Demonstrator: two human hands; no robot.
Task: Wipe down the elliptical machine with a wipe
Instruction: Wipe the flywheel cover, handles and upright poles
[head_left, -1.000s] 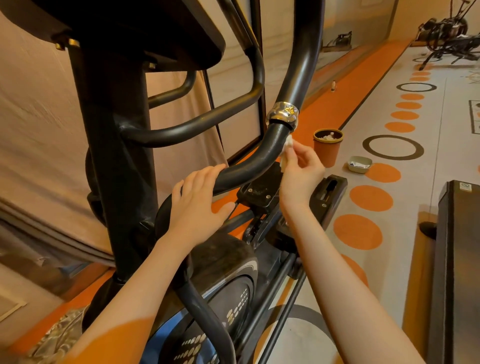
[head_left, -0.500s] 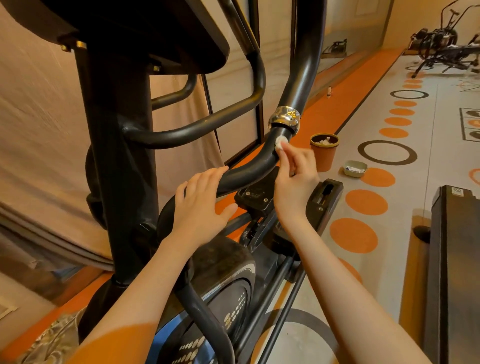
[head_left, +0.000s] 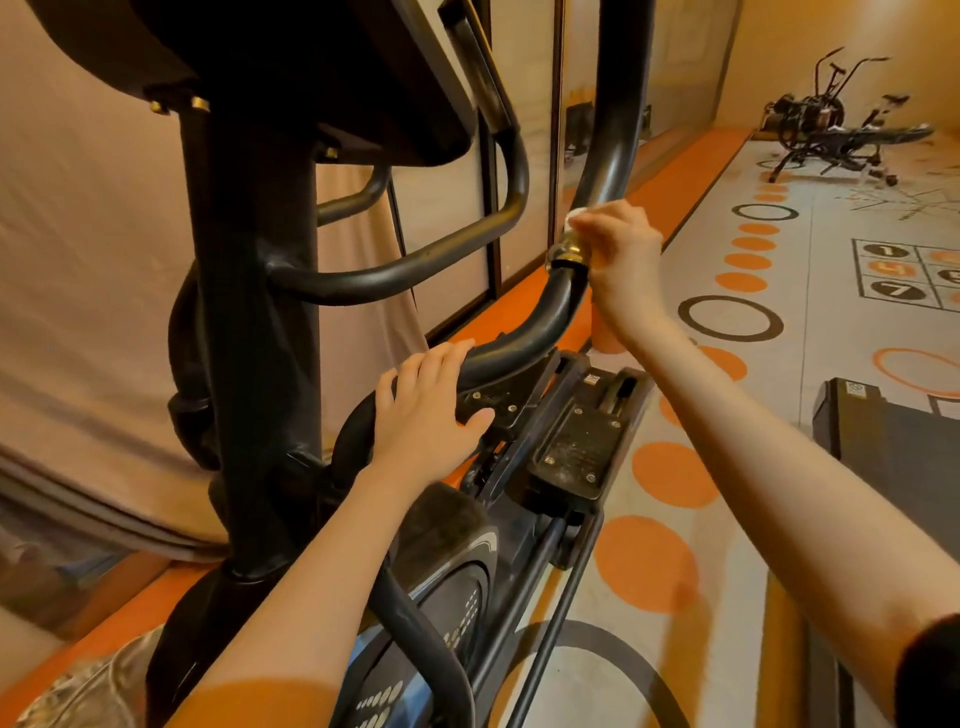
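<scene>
Gym room with a pale grey floor (head_left: 810, 415) printed with orange dots and dark rings, an orange strip along the wall at 12 o'clock, tan fabric sheeting (head_left: 78, 260) covering the left side. I see a black exercise bike (head_left: 831, 130) far off at 1 o'clock, a numbered hopscotch grid print (head_left: 914, 270) at 2 o'clock, and the corner of a black box-like machine (head_left: 883, 426) at 3 o'clock. The black tubular elliptical machine (head_left: 249, 312) fills the centre and left: thick upright post, console underside at 11 o'clock, flywheel housing with a blue stripe at 6 o'clock, black foot pedal (head_left: 576, 441) just right of centre. Its curved black swing arm (head_left: 613, 130) rises toward 12 o'clock with a shiny metal collar (head_left: 566, 254) at the joint. My right hand (head_left: 618, 260) is up at that joint, fingers curled and pinching a small white wipe (head_left: 574, 215), pressed against the tube just above the collar; only a bit of the wipe shows past the fingertips. My left hand (head_left: 426, 410) lies at centre on the lower bend of the same arm, fingers fairly straight and together over the tube, thumb spread out to the right, not wrapped round it. An orange cup-like object (head_left: 605, 338) is mostly hidden behind the right wrist; can't tell more.
</scene>
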